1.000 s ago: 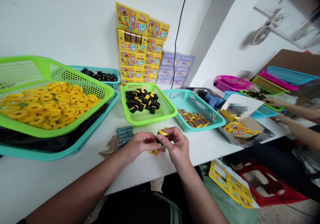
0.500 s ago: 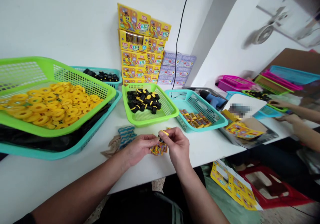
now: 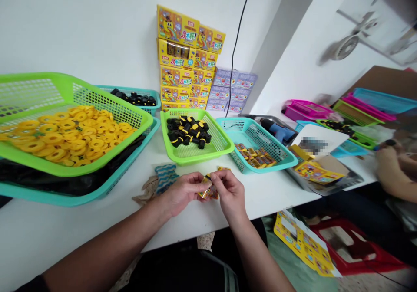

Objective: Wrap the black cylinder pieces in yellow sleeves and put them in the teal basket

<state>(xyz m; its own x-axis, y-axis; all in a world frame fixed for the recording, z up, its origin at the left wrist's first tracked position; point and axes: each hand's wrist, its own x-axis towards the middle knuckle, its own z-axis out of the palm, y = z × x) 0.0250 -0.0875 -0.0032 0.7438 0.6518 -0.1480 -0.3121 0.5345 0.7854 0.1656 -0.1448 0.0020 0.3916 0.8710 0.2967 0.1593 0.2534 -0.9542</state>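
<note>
My left hand (image 3: 182, 191) and my right hand (image 3: 230, 191) meet over the white table's (image 3: 48, 227) front edge, both pinched on one small yellow printed box (image 3: 208, 191). A black-and-yellow piece shows at the box's top, mostly sunk inside and hidden by my fingers. Behind my hands stands a small green basket (image 3: 217, 151) of black-and-yellow pieces (image 3: 188, 132). To its right a teal basket (image 3: 276, 161) holds several small yellow boxes (image 3: 253, 155).
A big green basket (image 3: 107, 159) of yellow rings (image 3: 70, 133) rests in a teal basket at left. Stacked yellow cartons (image 3: 187, 57) stand against the wall. A folded cloth (image 3: 161, 177) lies by my left hand. Another person's hand (image 3: 389, 164) works at the right, among more baskets.
The black-and-yellow piece held above the small box has gone down into it. The other person's hands have drawn back to the right.
</note>
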